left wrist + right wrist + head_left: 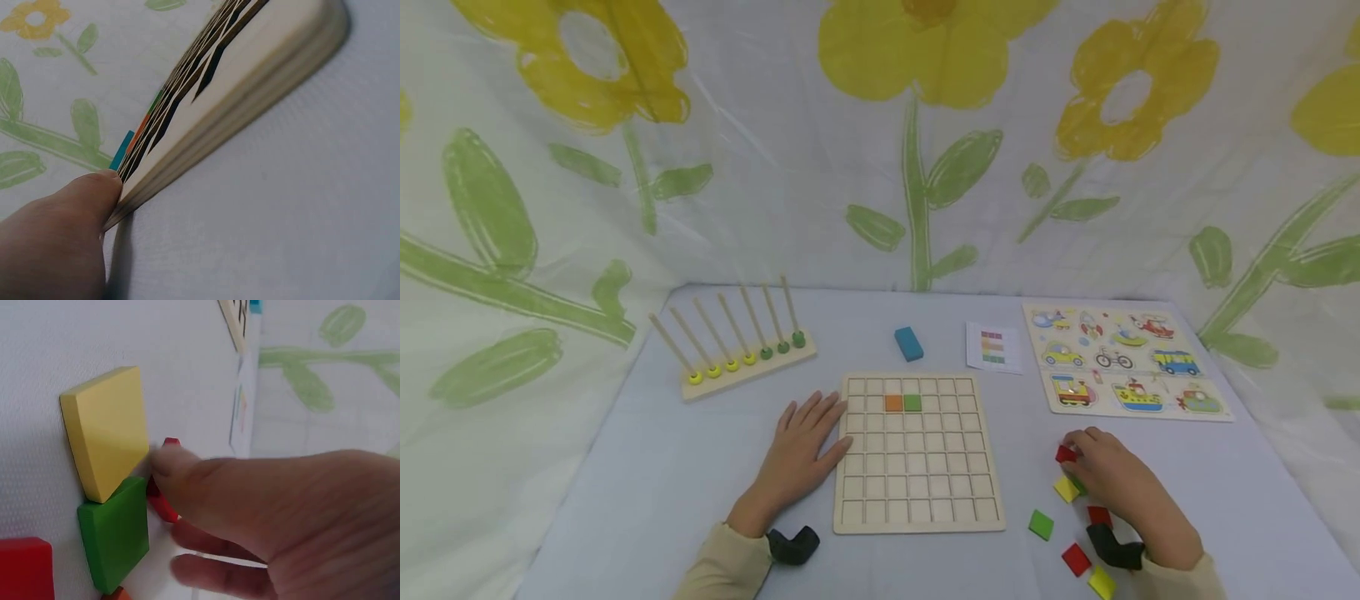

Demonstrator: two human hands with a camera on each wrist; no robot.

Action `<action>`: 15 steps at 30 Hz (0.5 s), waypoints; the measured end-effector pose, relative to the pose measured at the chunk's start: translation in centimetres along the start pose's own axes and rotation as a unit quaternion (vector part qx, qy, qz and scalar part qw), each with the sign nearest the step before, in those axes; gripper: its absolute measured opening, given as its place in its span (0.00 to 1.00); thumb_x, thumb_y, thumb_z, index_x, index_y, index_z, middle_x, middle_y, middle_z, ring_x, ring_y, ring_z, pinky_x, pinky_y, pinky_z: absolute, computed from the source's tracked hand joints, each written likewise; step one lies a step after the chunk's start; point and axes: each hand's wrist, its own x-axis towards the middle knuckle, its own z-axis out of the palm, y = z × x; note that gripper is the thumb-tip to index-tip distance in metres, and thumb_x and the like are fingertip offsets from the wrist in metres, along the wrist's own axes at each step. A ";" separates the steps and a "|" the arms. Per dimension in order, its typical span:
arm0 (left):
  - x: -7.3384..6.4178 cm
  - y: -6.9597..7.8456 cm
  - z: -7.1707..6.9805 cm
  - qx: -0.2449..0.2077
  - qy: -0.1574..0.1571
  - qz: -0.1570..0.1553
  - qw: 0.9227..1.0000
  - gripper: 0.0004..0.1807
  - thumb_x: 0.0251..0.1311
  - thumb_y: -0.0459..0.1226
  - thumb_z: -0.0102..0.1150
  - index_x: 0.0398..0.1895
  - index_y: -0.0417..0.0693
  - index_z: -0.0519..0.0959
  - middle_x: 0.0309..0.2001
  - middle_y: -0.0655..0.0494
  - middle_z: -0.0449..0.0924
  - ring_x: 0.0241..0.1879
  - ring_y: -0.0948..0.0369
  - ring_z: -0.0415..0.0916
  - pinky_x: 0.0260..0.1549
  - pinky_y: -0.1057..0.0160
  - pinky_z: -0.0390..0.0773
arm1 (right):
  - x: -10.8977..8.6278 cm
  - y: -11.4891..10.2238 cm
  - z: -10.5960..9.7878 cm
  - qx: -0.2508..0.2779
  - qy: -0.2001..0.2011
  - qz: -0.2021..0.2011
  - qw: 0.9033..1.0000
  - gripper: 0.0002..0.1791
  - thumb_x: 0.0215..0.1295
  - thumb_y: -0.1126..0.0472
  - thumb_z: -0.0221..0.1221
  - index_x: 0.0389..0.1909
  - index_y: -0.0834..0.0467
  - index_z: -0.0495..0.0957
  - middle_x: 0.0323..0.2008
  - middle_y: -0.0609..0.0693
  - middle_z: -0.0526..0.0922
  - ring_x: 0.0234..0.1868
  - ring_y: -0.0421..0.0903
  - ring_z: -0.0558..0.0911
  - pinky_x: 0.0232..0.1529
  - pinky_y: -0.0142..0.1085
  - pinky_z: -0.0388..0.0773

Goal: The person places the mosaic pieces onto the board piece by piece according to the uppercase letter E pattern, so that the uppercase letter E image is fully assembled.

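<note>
My left hand (pixel 801 458) lies with fingers spread at the left edge of a wooden grid board (pixel 920 527); its thumb (pixel 87 194) touches the board's edge. An orange tile (pixel 893 403) and a green tile (pixel 912 403) sit side by side in the second row. To the right of the board, my right hand (pixel 1112 471) pinches a red tile (pixel 1065 454) between thumb and fingers. In the right wrist view, the thumb partly hides that red tile (pixel 164 506). Beside it lie a yellow tile (pixel 109 431) and another green tile (pixel 119 534), touching each other.
More loose tiles, such as a green one (pixel 1041 524) and a red one (pixel 1076 559), lie near the right forearm. Behind the board are a bead rack (pixel 748 367), a blue block (pixel 908 343), a pattern card (pixel 993 347) and a vehicle puzzle (pixel 1123 362). A flowered cloth hangs behind.
</note>
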 end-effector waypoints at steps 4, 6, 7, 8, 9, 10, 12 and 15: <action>-0.1 0.1 0.0 -0.001 0.000 0.000 1.000 0.31 0.67 0.55 0.49 0.69 0.53 0.66 0.71 0.54 0.62 0.72 0.51 0.53 0.69 0.43 0.47 | -0.1 0.0 0.2 -0.013 0.012 -0.012 1.000 0.20 0.54 0.59 0.69 0.48 0.59 0.79 0.42 0.52 0.78 0.42 0.49 0.73 0.43 0.46 0.80; -0.1 0.1 0.1 0.001 0.002 0.001 1.000 0.32 0.66 0.55 0.49 0.69 0.53 0.65 0.71 0.54 0.62 0.72 0.51 0.53 0.69 0.43 0.47 | -0.1 0.0 0.2 -0.021 0.020 -0.025 0.999 0.20 0.53 0.60 0.69 0.47 0.59 0.79 0.42 0.52 0.78 0.41 0.48 0.73 0.43 0.46 0.81; -0.1 0.0 0.1 0.001 0.003 0.002 1.000 0.32 0.66 0.55 0.49 0.69 0.53 0.66 0.71 0.55 0.62 0.72 0.51 0.53 0.69 0.43 0.47 | -0.1 0.0 0.2 -0.024 0.025 -0.030 0.999 0.19 0.53 0.61 0.69 0.47 0.59 0.79 0.41 0.51 0.79 0.41 0.47 0.73 0.43 0.45 0.81; -0.1 0.0 0.1 0.001 0.003 0.002 1.000 0.32 0.66 0.55 0.49 0.69 0.53 0.66 0.71 0.55 0.62 0.72 0.51 0.53 0.69 0.43 0.47 | 0.0 0.0 0.2 -0.028 0.031 -0.036 0.998 0.19 0.54 0.61 0.69 0.47 0.60 0.79 0.41 0.51 0.79 0.41 0.47 0.73 0.43 0.45 0.81; -0.1 0.0 0.1 0.001 0.003 0.001 1.000 0.32 0.66 0.55 0.49 0.70 0.53 0.65 0.71 0.55 0.62 0.72 0.51 0.53 0.69 0.43 0.47 | 0.1 -0.1 0.2 -0.033 0.038 -0.042 0.998 0.19 0.54 0.61 0.69 0.47 0.60 0.79 0.40 0.51 0.79 0.40 0.47 0.73 0.43 0.44 0.81; -0.1 0.0 0.1 0.001 0.003 0.001 1.000 0.32 0.66 0.55 0.49 0.70 0.53 0.66 0.71 0.55 0.62 0.72 0.51 0.53 0.69 0.43 0.47 | 0.2 -0.2 0.1 -0.034 0.045 -0.045 0.997 0.19 0.54 0.62 0.69 0.47 0.61 0.79 0.40 0.51 0.79 0.40 0.46 0.73 0.43 0.44 0.81; 0.0 0.0 0.1 0.000 0.002 0.001 1.000 0.32 0.66 0.55 0.49 0.70 0.54 0.65 0.71 0.55 0.61 0.73 0.51 0.53 0.69 0.43 0.47 | 0.6 -0.6 -0.1 -0.032 0.058 -0.051 0.997 0.20 0.54 0.62 0.69 0.48 0.61 0.79 0.41 0.51 0.79 0.40 0.47 0.74 0.44 0.45 0.81; 0.0 -0.1 0.1 0.003 0.004 0.002 1.000 0.32 0.66 0.56 0.49 0.70 0.54 0.65 0.71 0.55 0.61 0.73 0.51 0.53 0.69 0.43 0.47 | 1.4 -1.6 -0.6 -0.019 0.078 -0.059 0.995 0.21 0.54 0.63 0.69 0.50 0.62 0.77 0.44 0.53 0.79 0.43 0.49 0.76 0.46 0.47 0.80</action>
